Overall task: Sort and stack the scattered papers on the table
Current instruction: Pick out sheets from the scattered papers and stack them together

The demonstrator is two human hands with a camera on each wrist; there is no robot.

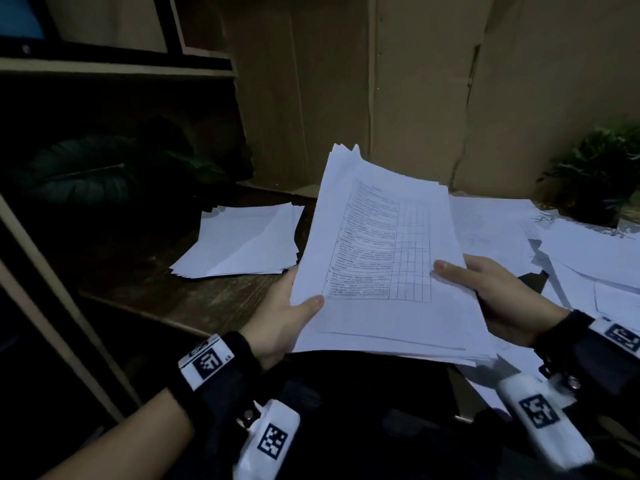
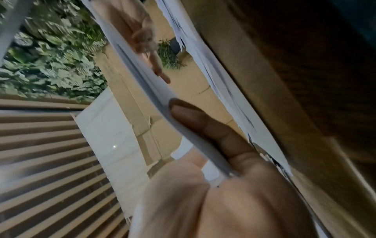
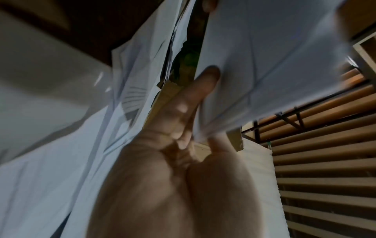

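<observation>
Cardboard panels [image 1: 415, 81] backed a dark wooden table [image 1: 145, 271], where two paper groups lay: loose sheets [image 1: 571, 251] spread right of the held stack [image 1: 388, 271], a squared pile [image 1: 242, 240] to its left. Two plants flanked it, one leafy plant [image 1: 86, 171] far left, one potted plant [image 1: 602, 168] far right. Left hand [image 1: 280, 317] and right hand [image 1: 498, 296] each pinched that raised stack's side edges, thumbs on top.

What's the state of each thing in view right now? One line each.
held sheaf of papers: lifted off the table, printed table face up, edges uneven
left hand: grips the sheaf's left edge, thumb on top
right hand: grips the sheaf's right edge, thumb on top
stacked pile: flat on the table at left, roughly squared
scattered papers: loose, overlapping, unsorted at right
</observation>
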